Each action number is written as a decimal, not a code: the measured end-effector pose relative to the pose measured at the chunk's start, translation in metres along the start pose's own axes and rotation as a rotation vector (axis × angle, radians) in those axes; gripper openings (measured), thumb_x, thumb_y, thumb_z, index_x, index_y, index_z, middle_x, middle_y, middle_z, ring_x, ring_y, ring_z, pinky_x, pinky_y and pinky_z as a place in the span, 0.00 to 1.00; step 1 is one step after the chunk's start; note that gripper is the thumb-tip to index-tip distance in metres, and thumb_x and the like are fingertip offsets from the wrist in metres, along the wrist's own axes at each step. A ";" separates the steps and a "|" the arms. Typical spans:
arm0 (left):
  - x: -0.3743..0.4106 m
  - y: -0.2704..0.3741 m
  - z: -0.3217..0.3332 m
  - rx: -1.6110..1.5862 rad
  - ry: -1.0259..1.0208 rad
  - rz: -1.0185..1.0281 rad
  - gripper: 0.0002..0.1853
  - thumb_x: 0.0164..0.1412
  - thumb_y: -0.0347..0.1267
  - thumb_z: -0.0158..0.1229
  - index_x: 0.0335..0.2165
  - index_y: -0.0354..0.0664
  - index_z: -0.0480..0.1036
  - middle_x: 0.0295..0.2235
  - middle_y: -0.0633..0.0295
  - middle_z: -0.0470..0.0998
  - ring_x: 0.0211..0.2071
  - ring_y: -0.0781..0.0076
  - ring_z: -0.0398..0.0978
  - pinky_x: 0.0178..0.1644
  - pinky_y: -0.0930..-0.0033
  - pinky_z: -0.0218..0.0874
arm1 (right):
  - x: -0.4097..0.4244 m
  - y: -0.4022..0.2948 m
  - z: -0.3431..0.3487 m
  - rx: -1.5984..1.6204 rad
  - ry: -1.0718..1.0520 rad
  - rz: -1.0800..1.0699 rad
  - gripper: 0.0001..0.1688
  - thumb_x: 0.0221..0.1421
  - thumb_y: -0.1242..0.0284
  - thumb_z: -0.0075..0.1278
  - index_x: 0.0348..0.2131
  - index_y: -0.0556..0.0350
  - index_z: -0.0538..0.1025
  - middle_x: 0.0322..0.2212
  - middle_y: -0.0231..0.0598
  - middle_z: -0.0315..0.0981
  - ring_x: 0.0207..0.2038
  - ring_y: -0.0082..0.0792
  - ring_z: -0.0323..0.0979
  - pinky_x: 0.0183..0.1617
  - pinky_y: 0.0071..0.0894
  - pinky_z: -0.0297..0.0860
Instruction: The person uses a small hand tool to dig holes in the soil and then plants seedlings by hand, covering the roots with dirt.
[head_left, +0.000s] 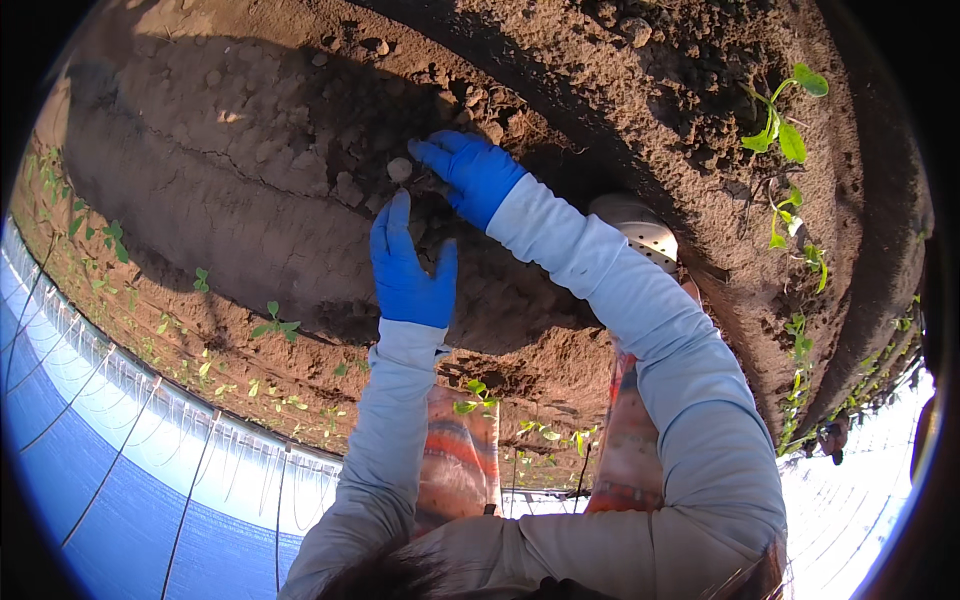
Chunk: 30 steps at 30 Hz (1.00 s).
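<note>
Both my hands wear blue gloves and reach down to loose brown soil. My left hand (412, 262) lies over the soil with its fingers extended and the thumb apart, nothing visible in it. My right hand (471, 172) is above and to the right in the picture, palm down, its fingers pointing left; what lies under its fingers is hidden. A rounded, pale clod or stone (399, 169) sits between the fingertips of the two hands. Crumbled soil (349, 190) surrounds it.
A light, perforated clog (637, 229) stands in the furrow beneath my right forearm. Leafy seedlings (789, 139) grow on the ridge at right; small seedlings (277, 322) grow at lower left. Blue sheeting (127, 517) with thin poles rises beyond the bed. A distant person (832, 439) appears at right.
</note>
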<state>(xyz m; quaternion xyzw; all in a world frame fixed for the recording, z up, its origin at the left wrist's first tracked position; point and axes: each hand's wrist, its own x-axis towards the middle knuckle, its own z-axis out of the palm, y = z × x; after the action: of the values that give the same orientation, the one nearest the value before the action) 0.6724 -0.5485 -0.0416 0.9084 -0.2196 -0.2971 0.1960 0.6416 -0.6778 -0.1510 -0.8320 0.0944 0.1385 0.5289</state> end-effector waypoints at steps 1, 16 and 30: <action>0.018 -0.002 0.006 0.080 -0.005 0.066 0.44 0.45 0.30 0.66 0.58 0.39 0.51 0.56 0.44 0.54 0.56 0.45 0.56 0.56 0.56 0.55 | -0.009 0.003 -0.009 -0.123 0.090 0.007 0.43 0.44 0.67 0.59 0.59 0.44 0.58 0.54 0.47 0.57 0.54 0.53 0.59 0.57 0.44 0.61; 0.044 -0.042 0.063 0.044 -0.195 0.067 0.40 0.38 0.26 0.66 0.53 0.38 0.60 0.47 0.46 0.66 0.48 0.48 0.65 0.53 0.58 0.59 | -0.028 0.005 -0.010 -0.047 -0.160 0.247 0.50 0.38 0.69 0.62 0.59 0.44 0.55 0.50 0.52 0.60 0.52 0.56 0.60 0.57 0.50 0.59; 0.042 -0.047 0.040 -0.481 -0.203 -0.252 0.28 0.54 0.27 0.56 0.54 0.38 0.60 0.45 0.47 0.72 0.47 0.56 0.71 0.50 0.64 0.63 | -0.014 -0.007 -0.025 0.620 -0.016 0.428 0.38 0.52 0.72 0.54 0.57 0.63 0.56 0.48 0.55 0.67 0.51 0.48 0.67 0.54 0.37 0.64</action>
<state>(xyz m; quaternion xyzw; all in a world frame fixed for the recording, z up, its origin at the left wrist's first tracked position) 0.6912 -0.5405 -0.1135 0.8215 -0.0466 -0.4521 0.3443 0.6337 -0.6972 -0.1308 -0.5929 0.2994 0.2171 0.7154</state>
